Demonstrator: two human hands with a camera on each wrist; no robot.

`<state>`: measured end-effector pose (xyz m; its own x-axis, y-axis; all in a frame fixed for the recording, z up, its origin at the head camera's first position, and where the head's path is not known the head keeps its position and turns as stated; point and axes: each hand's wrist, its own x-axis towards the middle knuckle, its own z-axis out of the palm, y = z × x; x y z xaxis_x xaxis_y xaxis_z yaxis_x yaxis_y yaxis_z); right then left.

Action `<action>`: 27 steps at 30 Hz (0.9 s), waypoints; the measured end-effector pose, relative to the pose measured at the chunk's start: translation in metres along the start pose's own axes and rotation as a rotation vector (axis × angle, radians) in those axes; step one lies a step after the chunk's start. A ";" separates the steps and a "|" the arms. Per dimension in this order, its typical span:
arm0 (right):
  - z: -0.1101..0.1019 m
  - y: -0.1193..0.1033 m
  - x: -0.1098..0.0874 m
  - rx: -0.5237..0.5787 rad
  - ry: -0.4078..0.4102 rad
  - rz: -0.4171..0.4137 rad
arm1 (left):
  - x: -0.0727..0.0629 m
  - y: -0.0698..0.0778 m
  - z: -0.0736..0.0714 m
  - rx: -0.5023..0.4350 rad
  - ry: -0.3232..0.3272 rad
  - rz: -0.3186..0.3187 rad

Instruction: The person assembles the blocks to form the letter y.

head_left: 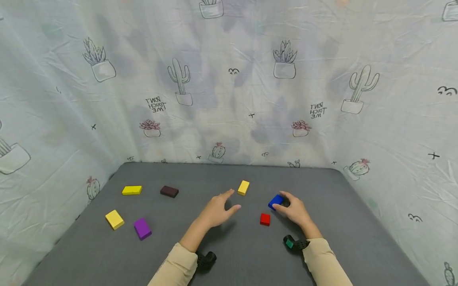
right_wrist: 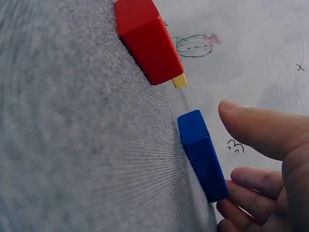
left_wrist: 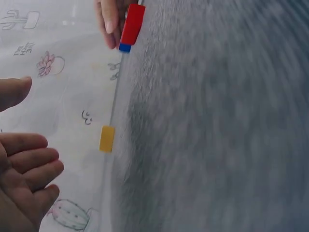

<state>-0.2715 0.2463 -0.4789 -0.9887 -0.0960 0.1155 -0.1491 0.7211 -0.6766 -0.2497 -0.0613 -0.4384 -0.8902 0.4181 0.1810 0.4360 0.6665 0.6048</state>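
My right hand (head_left: 295, 210) is at the blue block (head_left: 276, 201), thumb and fingers spread to either side of it. In the right wrist view the thumb (right_wrist: 256, 126) stands away from the blue block (right_wrist: 203, 157), while fingertips are right at its lower end. A red block (head_left: 265, 219) lies just left of that hand on the grey table. My left hand (head_left: 216, 210) is over the middle of the table, thumb and fingers apart, nothing between them. Nearest to it is a pale yellow block (head_left: 243, 188), slightly farther back.
On the left side of the table (head_left: 229, 262) lie a bright yellow block (head_left: 132, 190), a dark brown block (head_left: 169, 191), another pale yellow block (head_left: 114, 219) and a purple block (head_left: 142, 228). A cactus-print cloth (head_left: 229, 99) hangs around the back and sides.
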 end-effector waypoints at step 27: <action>0.003 0.003 0.009 -0.024 -0.050 -0.025 | 0.033 0.030 0.058 -0.079 -0.259 0.071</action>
<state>-0.2807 0.2453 -0.4822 -0.9844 -0.1481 0.0949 -0.1738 0.7343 -0.6562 -0.2581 0.0077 -0.4594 -0.7901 0.6123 0.0269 0.4749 0.5839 0.6584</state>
